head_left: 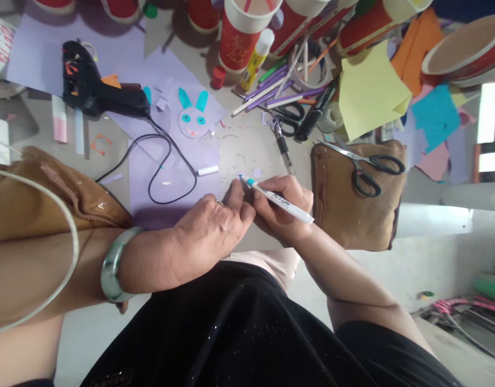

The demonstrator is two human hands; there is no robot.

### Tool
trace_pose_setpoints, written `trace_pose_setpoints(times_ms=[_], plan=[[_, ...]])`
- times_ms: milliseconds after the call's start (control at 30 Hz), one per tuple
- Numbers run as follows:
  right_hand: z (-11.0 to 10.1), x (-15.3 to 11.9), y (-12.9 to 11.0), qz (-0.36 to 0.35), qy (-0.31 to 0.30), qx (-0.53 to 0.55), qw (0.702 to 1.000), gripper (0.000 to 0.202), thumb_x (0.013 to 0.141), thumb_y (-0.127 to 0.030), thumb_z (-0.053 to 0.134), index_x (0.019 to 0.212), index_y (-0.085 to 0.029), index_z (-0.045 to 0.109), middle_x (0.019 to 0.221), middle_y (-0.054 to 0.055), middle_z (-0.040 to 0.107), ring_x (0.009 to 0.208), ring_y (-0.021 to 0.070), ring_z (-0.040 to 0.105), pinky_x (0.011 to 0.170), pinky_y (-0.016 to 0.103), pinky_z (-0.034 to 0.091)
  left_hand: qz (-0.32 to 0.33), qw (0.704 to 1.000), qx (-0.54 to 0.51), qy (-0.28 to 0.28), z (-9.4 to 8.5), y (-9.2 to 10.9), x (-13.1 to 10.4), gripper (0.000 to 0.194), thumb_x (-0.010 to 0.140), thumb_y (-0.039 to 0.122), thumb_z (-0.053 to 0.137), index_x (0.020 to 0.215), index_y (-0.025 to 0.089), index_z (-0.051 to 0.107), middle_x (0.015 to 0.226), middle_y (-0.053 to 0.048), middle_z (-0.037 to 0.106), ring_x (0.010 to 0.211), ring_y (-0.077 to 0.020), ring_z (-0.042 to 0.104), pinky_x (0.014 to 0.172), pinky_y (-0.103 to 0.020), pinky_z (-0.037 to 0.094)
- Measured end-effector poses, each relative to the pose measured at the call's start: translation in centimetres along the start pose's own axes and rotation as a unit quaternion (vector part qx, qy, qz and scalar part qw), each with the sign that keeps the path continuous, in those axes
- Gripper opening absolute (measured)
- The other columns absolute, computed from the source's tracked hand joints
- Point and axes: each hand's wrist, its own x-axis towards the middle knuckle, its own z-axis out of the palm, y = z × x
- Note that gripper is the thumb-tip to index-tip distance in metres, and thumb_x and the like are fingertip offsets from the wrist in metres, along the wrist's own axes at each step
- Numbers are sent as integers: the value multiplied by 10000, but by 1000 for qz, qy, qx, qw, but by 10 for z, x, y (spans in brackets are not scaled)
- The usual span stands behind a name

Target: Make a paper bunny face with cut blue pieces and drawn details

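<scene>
My right hand (285,207) grips a white acrylic marker (285,205) like a pen, its blue tip pointing left. The tip touches a tiny pale purple paper piece (240,176) with a blue mark on it. My left hand (215,226) is closed, with its fingertips holding that piece down on the table; the fingers hide part of it. Beside the tip lies another small purple paper circle (256,173). The white marker cap (207,171) rests left of my hands. Farther up is a rabbit face of paper (192,121) with blue ears and eyes.
A black glue gun (106,91) with a looping cord lies at the left on purple paper (175,153). Red cups (239,43), a glue stick (257,59) and paper straws stand or lie at the back. Scissors (360,164) rest on a brown pouch (358,215) at the right.
</scene>
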Motion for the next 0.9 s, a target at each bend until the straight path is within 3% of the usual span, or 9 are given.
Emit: trace_pose_setpoints(times_ms=[200, 400, 667, 900], plan=[[-1, -2, -1, 25, -5, 21, 999, 108, 905, -227, 683, 933, -269, 588, 711, -32, 723, 546, 137, 667, 535, 264, 547, -2, 1000, -13, 2, 0, 0, -1, 364, 1045, 200, 538, 1400, 123, 570, 1621, -281, 501, 905, -218, 783, 701, -316, 508], [-2, 0, -2, -4, 17, -6, 1000, 128, 870, -192, 680, 914, -260, 580, 676, -44, 697, 513, 120, 636, 495, 238, 516, 1, 1000, -16, -2, -2, -1, 1, 369, 1035, 193, 550, 1391, 97, 565, 1612, -312, 495, 926, -232, 784, 702, -312, 511], [-2, 1, -3, -1, 21, -6, 1000, 84, 871, -229, 657, 870, -254, 577, 655, -43, 696, 498, 122, 642, 486, 245, 521, -10, 999, -40, -34, -5, -1, 1, 411, 1035, 223, 564, 1438, 142, 551, 1672, -280, 432, 921, -231, 780, 734, -329, 528], [0, -1, -2, 25, 20, 2, 999, 99, 881, -253, 676, 880, -269, 578, 684, -33, 721, 536, 136, 673, 519, 258, 544, -11, 998, -40, -39, -9, -1, 2, 414, 1023, 210, 590, 1431, 140, 569, 1644, -288, 467, 876, -219, 782, 726, -322, 526]])
